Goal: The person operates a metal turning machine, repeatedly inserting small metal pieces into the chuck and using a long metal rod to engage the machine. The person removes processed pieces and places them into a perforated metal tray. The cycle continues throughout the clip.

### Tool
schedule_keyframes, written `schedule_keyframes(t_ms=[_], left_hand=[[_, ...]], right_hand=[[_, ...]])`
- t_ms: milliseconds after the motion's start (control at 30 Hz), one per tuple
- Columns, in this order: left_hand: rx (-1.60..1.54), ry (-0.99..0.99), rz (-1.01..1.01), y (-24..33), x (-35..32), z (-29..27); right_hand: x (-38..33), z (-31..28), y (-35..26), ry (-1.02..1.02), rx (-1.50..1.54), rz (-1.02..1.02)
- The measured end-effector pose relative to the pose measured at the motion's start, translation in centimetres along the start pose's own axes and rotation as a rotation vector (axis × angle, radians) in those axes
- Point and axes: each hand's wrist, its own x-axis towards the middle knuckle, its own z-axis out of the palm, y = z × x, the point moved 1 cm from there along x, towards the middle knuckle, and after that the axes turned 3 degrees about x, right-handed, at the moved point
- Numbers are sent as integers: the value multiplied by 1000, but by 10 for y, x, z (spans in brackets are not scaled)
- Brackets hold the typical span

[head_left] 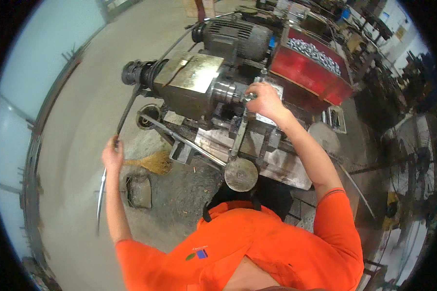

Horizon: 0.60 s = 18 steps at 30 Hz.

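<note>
Head view puts the lathe-like machine (199, 82) just above centre, with its round steel spindle (226, 91) facing three o'clock. The right hand (266, 101) sits at that spindle's three o'clock side, fingers curled in a closed grip on a small bright metal piece (251, 96) at the spindle's mouth. The left hand (112, 154) is well apart, out at nine o'clock from the machine's base, its grip wrapped shut around a long dark lever (126, 114) that runs up toward one o'clock to a black hub (137, 72) on the machine's end.

At twelve o'clock from the spindle stands a grey ribbed motor (238, 36). At two o'clock lies a red tray (320, 77) filled with small shiny metal parts (313, 52). At six o'clock from the spindle a round metal handwheel (241, 174) hangs off the front of the machine bed. A straw broom head (155, 162) lies on the concrete floor (77, 121) just beside the left hand, at its three o'clock. A wire-guarded fan (412, 160) stands far out at three o'clock.
</note>
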Motion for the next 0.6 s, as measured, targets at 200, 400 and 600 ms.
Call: schedule_keyframes(t_ms=[200, 400, 600], left_hand=[[452, -424, -330, -89, -33, -34], [519, -439, -510, -159, 13, -15], [275, -459, -661, -129, 2, -20]], right_hand=[[36, 43, -17, -160, -131, 162], [33, 46, -13, -197, -198, 132], [34, 46, -14, -256, -215, 131]])
